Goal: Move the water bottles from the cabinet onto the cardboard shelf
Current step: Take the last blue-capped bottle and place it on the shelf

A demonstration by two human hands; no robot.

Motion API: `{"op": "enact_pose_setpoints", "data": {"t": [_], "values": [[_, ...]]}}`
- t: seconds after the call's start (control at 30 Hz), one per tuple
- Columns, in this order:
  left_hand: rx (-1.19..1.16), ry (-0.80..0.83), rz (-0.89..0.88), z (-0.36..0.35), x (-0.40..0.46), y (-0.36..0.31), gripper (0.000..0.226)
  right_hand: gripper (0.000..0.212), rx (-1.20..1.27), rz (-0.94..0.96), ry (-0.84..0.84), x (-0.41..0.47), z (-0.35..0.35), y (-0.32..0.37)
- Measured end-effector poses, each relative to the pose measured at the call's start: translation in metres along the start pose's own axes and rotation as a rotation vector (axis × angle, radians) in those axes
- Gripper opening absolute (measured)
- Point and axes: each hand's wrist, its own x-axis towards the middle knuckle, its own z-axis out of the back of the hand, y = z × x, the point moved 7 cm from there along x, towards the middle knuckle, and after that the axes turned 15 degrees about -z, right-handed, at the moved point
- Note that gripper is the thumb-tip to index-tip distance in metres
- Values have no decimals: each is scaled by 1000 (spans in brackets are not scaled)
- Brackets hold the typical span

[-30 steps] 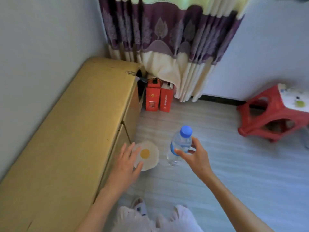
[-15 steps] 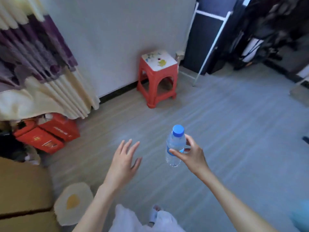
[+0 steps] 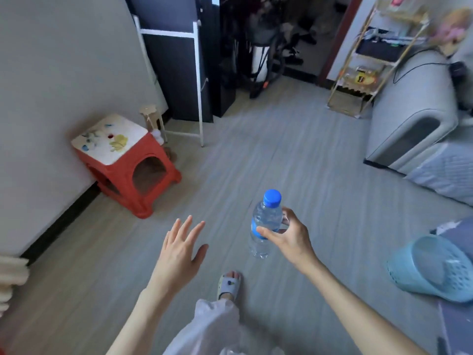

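My right hand [image 3: 289,237] grips a clear water bottle [image 3: 265,221] with a blue cap and blue label, held upright above the grey floor in the middle of the view. My left hand [image 3: 180,248] hovers to the left of the bottle, fingers spread, holding nothing. A thin-framed shelf [image 3: 368,65] holding several items stands far off at the upper right. The cabinet is out of view.
A red plastic stool [image 3: 128,160] with a white painted top stands by the left wall. A white-framed dark panel [image 3: 176,73] leans behind it. A grey sofa [image 3: 414,116] is at the right, a light blue basket [image 3: 435,267] on the floor lower right. My slippered foot [image 3: 229,284] is below.
The view has swung right, away from the yellow cabinet and curtain, toward the room's far side. My right hand still carries the bottle; my left hand stays spread beside it.
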Motion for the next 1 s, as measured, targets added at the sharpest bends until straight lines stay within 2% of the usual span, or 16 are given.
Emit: {"op": "enact_pose_setpoints", "data": {"t": [0.2, 0.37, 0.6, 0.7, 0.83, 1.0], "values": [[42, 80, -171, 6, 200, -14, 61, 55, 72, -30, -128, 122, 79, 58], [72, 149, -310, -16, 336, -51, 55, 54, 147, -48, -244, 215, 157, 84], [27, 247, -358, -80, 510, -114, 61, 56, 141, -110, -272, 367, 266, 88], [1, 226, -370, -90, 597, -147, 65, 56, 125, -126, -255, 431, 317, 103], [7, 178, -407, -90, 711, -181, 57, 61, 145, -115, -284, 514, 378, 132], [-7, 211, -394, -110, 825, -191, 54, 52, 192, -105, -304, 614, 433, 161]]}}
